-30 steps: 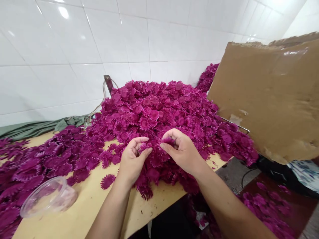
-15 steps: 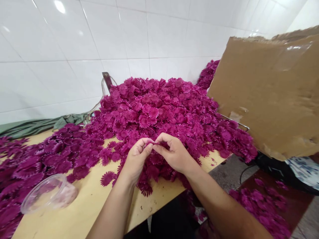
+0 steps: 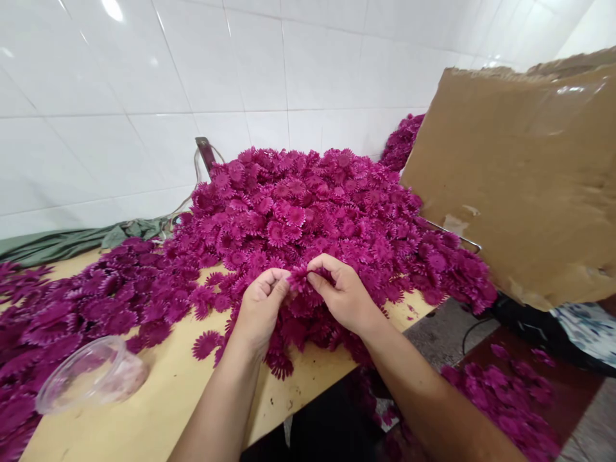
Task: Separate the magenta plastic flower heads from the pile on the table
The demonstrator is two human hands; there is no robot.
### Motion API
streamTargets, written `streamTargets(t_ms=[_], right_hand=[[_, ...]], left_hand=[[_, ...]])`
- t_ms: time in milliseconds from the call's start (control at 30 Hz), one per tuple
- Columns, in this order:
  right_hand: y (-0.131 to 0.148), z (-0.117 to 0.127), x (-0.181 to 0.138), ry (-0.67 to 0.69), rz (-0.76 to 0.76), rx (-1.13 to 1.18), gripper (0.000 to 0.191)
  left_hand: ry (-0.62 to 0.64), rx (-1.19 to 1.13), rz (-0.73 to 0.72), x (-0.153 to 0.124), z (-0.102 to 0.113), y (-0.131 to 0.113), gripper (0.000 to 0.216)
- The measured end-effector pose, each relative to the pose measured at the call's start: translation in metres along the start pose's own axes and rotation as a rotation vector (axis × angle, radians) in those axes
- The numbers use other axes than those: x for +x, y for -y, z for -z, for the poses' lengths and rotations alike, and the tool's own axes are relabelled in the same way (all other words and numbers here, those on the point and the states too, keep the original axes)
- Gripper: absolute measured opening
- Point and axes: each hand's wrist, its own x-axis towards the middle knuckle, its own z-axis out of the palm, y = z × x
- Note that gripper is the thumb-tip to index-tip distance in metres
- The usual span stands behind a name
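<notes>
Pinching a purple flower [image 3: 299, 280] between the fingertips of my left hand [image 3: 260, 301] and right hand [image 3: 345, 296], I have both hands close together at the centre of the frame, just in front of the heap [image 3: 308, 212]; whether it is one flower or several, I cannot tell. More flowers spread over the table [image 3: 173, 378] to the left edge. At lower left a clear tub [image 3: 115, 369] lies tilted, its wide mouth towards the left; something pale pink shows at its base end, too blurred to name. A big sheet of brown card [image 3: 520, 179] stands at upper right, and green cloth [image 3: 72, 242] lies along the wall [image 3: 216, 64] at far left. At lower right, loose flowers [image 3: 505, 410] lie over a dark red surface [image 3: 572, 398]
</notes>
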Motion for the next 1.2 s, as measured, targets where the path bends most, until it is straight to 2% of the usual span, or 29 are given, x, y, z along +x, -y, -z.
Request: streamTargets(t_ms=[100, 233, 300, 367, 433, 500, 567, 633, 733, 833, 933, 1000, 1100, 1200], right_hand=[[0.006, -0.001, -0.006, 0.003, 0.093, -0.019, 0.006], [0.028, -0.002, -0.027, 0.092, 0.313, 0.020, 0.014], [0.039, 0.002, -0.037, 0.178, 0.389, 0.062, 0.015], [0.042, 0.010, -0.039, 0.208, 0.356, 0.078, 0.014], [0.033, 0.019, -0.033, 0.107, 0.164, 0.075, 0.011], [0.016, 0.028, -0.022, -0.035, -0.117, 0.130, 0.014], [-0.001, 0.035, -0.012, -0.103, -0.332, 0.279, 0.020], [-0.012, 0.038, -0.007, -0.116, -0.435, 0.423, 0.027], [-0.014, 0.036, -0.006, -0.137, -0.441, 0.468, 0.031], [-0.009, 0.031, -0.005, -0.173, -0.399, 0.424, 0.025], [-0.007, 0.028, -0.002, -0.203, -0.375, 0.403, 0.025], [-0.008, 0.027, -0.001, -0.221, -0.369, 0.399, 0.030], [-0.007, 0.025, -0.001, -0.206, -0.396, 0.417, 0.038], [-0.003, 0.022, -0.004, -0.176, -0.418, 0.424, 0.042]], left_hand=[[-0.115, -0.110, -0.023, 0.002, -0.003, -0.001, 0.024], [-0.274, -0.323, 0.107, 0.012, -0.010, -0.015, 0.008], [-0.430, -0.418, 0.146, 0.019, -0.008, -0.024, 0.014], [-0.519, -0.437, 0.100, 0.025, -0.004, -0.028, 0.019], [-0.458, -0.324, 0.031, 0.028, 0.000, -0.027, 0.014], [-0.361, -0.128, -0.045, 0.030, 0.003, -0.021, 0.005], [-0.341, 0.044, -0.153, 0.030, 0.003, -0.014, 0.014], [-0.341, 0.152, -0.274, 0.027, 0.002, -0.010, 0.020], [-0.203, 0.341, -0.385, 0.018, -0.006, -0.008, 0.014], [-0.018, 0.585, -0.465, 0.005, -0.020, -0.009, 0.014], [0.092, 0.665, -0.505, 0.000, -0.034, -0.007, 0.019], [0.122, 0.653, -0.480, 0.000, -0.039, -0.003, 0.020], [0.129, 0.524, -0.357, 0.004, -0.041, 0.004, 0.012], [0.048, 0.315, -0.243, 0.012, -0.037, 0.005, 0.010]])
